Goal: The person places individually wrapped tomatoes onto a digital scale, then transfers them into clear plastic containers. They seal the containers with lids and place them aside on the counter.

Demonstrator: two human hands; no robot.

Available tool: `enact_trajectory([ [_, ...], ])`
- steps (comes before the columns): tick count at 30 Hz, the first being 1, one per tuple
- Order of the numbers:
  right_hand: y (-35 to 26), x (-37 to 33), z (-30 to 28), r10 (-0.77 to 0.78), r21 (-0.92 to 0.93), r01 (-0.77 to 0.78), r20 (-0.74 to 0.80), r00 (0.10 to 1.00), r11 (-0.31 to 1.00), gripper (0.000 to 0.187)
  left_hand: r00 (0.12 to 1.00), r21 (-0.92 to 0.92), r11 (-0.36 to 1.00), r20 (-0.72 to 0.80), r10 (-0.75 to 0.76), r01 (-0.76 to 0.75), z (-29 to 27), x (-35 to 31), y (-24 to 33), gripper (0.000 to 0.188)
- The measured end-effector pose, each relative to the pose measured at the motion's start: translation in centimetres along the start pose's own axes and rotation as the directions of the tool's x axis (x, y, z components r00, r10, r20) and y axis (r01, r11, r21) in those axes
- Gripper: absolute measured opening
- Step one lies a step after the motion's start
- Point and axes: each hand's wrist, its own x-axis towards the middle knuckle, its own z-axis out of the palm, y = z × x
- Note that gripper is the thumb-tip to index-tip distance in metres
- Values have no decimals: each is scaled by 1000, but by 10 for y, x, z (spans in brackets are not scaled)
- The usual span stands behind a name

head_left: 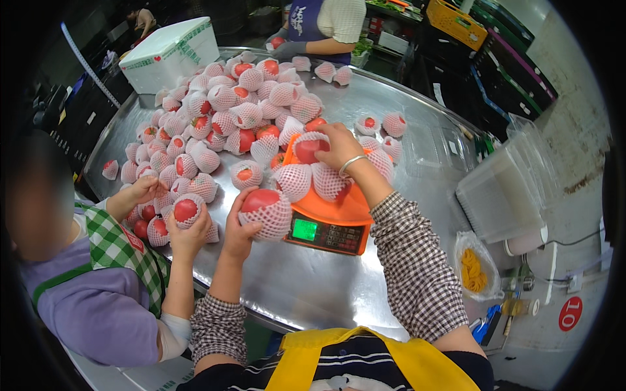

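My left hand (pixel 235 229) is closed round a red tomato (pixel 266 212) in a white foam net, just left of an orange digital scale (pixel 355 238) with a lit green display. Over the far left part of the scale's orange pan (pixel 336 207), my right hand (pixel 339 148) grips another netted tomato (pixel 310 148). Whether that tomato rests on the pan I cannot tell. Several netted tomatoes (pixel 328 182) lie in the pan, partly covered by my right hand and wrist. A big heap of netted tomatoes (pixel 222 98) spreads beyond and left of the scale.
At my left, a co-worker in a green checked apron (pixel 140 260) holds a netted tomato (pixel 186 210). Across the metal table (pixel 417 215), a person with grey gloves (pixel 290 49) holds a tomato. A white foam box (pixel 171 55), stacked clear containers (pixel 499 189) and bagged yellow rubber bands (pixel 474 268) stand around.
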Motion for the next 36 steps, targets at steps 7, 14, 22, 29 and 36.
enact_trajectory([
  [7,2,53,31,23,-211,86,466,884,974,88,985,-240,966,-160,63,-100,-41,48,-2,69],
  [14,13,35,-1,40,194,-12,-143,989,981,72,997,258,964,-37,70,-58,-3,167,-11,54],
  [22,19,-146,-71,132,654,-95,-7,991,750,79,929,878,307,366,62,-366,20,216,-68,70],
  [29,-33,-258,20,-17,330,-111,360,933,937,64,859,768,542,22,511,-342,12,189,-3,44],
  [36,-64,-285,104,-211,77,201,523,826,977,69,821,455,779,-161,548,-431,48,90,48,28],
])
